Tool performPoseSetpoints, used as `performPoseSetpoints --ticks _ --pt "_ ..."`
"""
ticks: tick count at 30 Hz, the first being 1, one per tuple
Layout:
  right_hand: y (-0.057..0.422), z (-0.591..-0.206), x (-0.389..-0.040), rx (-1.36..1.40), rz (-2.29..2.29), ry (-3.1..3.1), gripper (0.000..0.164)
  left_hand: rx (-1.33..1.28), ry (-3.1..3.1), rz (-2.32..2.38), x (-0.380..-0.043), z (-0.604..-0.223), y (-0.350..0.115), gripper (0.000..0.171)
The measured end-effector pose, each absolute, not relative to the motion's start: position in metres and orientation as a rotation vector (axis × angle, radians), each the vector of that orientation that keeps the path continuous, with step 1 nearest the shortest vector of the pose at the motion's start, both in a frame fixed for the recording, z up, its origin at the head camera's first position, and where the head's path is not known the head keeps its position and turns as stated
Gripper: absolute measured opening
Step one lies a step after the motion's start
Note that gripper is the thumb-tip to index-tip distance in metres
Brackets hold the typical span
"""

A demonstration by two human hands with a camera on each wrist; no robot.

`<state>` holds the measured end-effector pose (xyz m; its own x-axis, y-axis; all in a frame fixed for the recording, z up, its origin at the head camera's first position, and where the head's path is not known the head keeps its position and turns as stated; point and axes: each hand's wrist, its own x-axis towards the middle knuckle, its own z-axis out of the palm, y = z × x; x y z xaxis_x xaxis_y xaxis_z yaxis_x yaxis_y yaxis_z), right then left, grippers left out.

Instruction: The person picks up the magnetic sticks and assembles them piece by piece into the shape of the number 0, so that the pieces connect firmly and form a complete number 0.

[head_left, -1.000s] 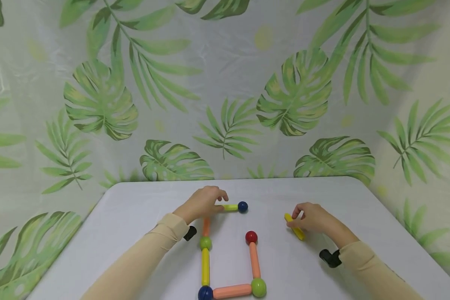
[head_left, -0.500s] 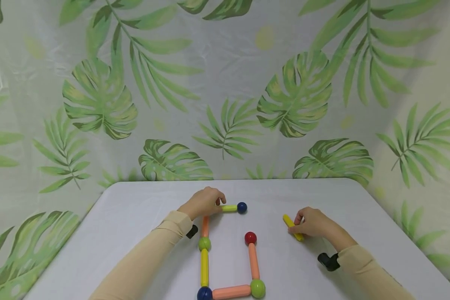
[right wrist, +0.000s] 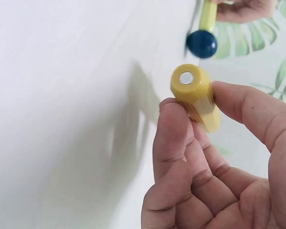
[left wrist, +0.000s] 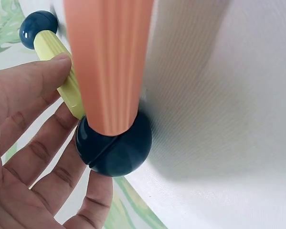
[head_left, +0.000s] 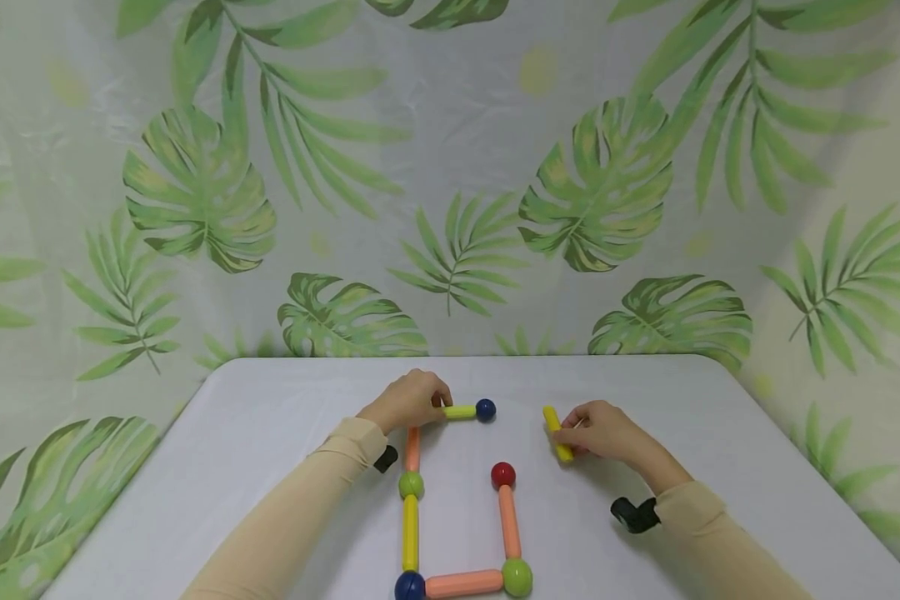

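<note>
My left hand [head_left: 411, 398] pinches a light yellow-green magnetic rod [head_left: 461, 412] between thumb and fingers at the far side of the shape. A dark blue ball [head_left: 485, 410] caps that rod's right end. In the left wrist view, a second dark blue ball [left wrist: 116, 152] sits at its other end, joined to a salmon rod [left wrist: 109, 62], with fingertips right behind the ball. My right hand [head_left: 603, 429] holds a yellow magnetic rod [head_left: 551, 419], thumb on one side and fingers on the other. A silvery disc shows in the rod's near end [right wrist: 186, 78].
Nearer lie a green ball [head_left: 411, 485], a yellow rod [head_left: 410, 533], a blue ball [head_left: 410, 586], a salmon rod [head_left: 465, 582], a larger green ball [head_left: 517, 577], another salmon rod [head_left: 509, 522] and a red ball [head_left: 503, 475], linked on the white table [head_left: 285, 400]. A leaf-print curtain [head_left: 450, 167] hangs behind.
My right hand has carried the yellow rod left, toward the blue ball on the yellow-green rod, and turned it more upright in view. The left hand stays nearly in place.
</note>
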<state>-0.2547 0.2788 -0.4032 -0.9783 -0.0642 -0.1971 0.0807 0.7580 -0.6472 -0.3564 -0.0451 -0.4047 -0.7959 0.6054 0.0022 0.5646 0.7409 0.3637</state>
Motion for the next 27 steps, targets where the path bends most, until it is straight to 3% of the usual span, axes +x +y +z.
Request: performPoseSetpoints --ticks 27 --pt "0.215 -0.421 -0.276 0.06 -1.315 2.634 0.032 0.898 2.824 0.526 -0.359 -0.402 -0.042 0.013"
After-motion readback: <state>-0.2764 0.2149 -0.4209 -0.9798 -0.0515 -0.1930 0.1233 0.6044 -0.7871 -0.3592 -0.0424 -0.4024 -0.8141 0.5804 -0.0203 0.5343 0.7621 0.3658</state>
